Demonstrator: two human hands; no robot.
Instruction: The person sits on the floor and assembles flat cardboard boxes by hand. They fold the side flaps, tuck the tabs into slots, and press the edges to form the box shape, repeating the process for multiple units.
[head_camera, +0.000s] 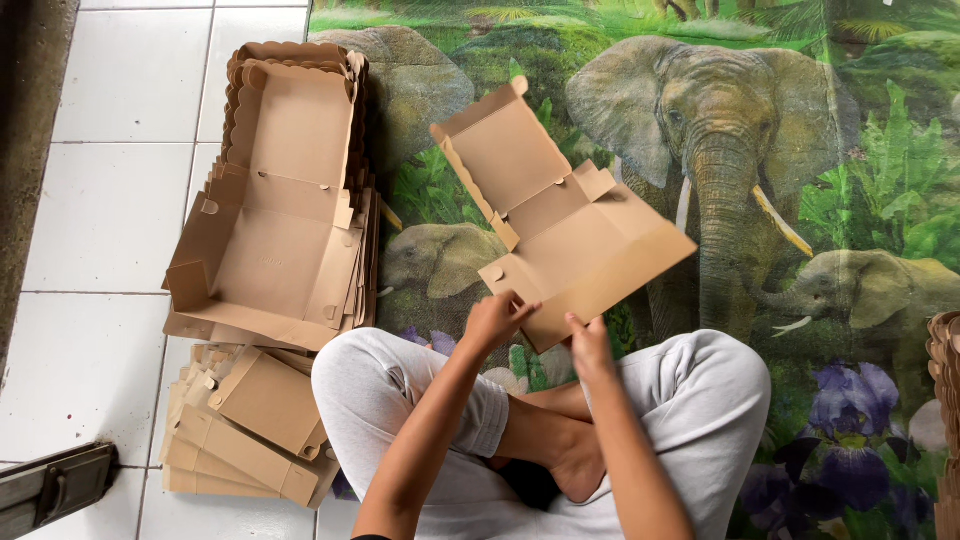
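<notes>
A flat brown cardboard box blank (565, 225), not yet fully folded, is held in the air above the person's crossed legs and over the mat, tilted so that its far end points up and to the left. One end flap of it stands up at the top, and small side tabs stick out at the middle. The left hand (495, 320) grips the near left edge of the cardboard, with the fingers curled and closed on a small flap there. The right hand (590, 345) holds the near bottom edge, with the thumb on top and the other fingers under the sheet, so it is pinched between them. The person sits cross-legged in light grey trousers (700, 400), and a bare foot (580, 470) shows between the knees. Under the person lies a mat (860, 150) with a picture of elephants, green plants and purple flowers. To the left of the person, on the white tiled floor (110, 200), there is a pile of opened cardboard blanks (285, 200) of the same brown colour, lying partly on the mat edge. Nearer to the person's left knee there is a second pile of folded cardboard pieces (250, 420), touching the trousers. At the bottom left corner a dark flat object (55, 485) lies on the tiles; what it is cannot be told. At the right edge another brown cardboard stack (945, 400) is partly visible.
</notes>
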